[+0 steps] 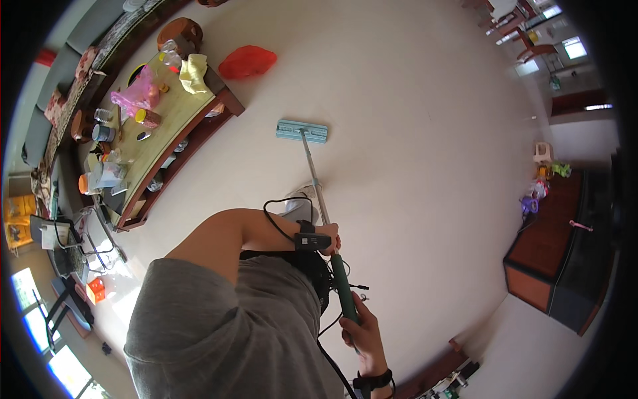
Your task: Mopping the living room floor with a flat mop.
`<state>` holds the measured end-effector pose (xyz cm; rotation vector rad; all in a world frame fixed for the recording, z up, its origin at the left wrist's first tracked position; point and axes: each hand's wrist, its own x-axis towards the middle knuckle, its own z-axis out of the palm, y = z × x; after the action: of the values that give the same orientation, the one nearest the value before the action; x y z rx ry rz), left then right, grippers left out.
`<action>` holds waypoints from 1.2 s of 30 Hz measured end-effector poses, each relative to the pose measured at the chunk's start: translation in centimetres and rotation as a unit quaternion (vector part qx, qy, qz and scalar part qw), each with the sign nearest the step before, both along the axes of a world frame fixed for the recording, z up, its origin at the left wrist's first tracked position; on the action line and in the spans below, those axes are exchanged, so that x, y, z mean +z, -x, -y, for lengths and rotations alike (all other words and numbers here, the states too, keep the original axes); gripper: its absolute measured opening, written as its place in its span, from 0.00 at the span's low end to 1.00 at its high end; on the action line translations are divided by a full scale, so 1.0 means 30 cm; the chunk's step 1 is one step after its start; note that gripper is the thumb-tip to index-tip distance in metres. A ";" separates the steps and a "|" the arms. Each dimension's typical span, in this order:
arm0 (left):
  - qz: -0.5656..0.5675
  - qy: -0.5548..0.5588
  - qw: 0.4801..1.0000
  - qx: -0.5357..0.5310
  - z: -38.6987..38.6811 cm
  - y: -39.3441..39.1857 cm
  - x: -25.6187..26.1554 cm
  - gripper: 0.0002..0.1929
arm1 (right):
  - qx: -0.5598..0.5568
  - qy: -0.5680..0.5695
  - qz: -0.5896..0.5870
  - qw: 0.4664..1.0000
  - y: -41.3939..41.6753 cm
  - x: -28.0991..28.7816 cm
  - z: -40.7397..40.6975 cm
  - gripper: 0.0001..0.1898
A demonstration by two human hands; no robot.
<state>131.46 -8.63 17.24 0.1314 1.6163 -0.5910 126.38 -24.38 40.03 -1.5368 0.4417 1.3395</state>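
Observation:
A flat mop stands on the pale floor, its light blue rectangular head [315, 132] flat on the floor ahead of me. The mop's metal pole [314, 172] slants down towards my body and ends in a green grip [342, 279]. My left hand [330, 238] is closed around the pole just above the green grip. Lower down, my right hand [363, 326] holds the grip near its end. Both wrists wear black straps, and a dark cable loops from the device at the left wrist. A shoe [305, 192] shows beside the pole.
A red plastic bag [247, 62] lies on the floor beyond a low wooden table [172, 134] laden with jars, a pink bag and a yellow cloth. A round wooden stool [180, 34] stands behind it. At right are a dark cabinet [543, 229], toys and a small stool [543, 151].

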 end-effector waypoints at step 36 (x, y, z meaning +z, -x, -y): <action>0.416 -0.389 0.672 -0.474 -1.159 -1.094 -0.678 0.15 | -0.081 -0.157 -0.051 0.983 -1.142 -0.427 -0.980 0.13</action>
<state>164.28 26.15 -3.09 1.7176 0.6548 -0.4246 160.64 5.01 27.21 -1.1527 0.3898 1.2955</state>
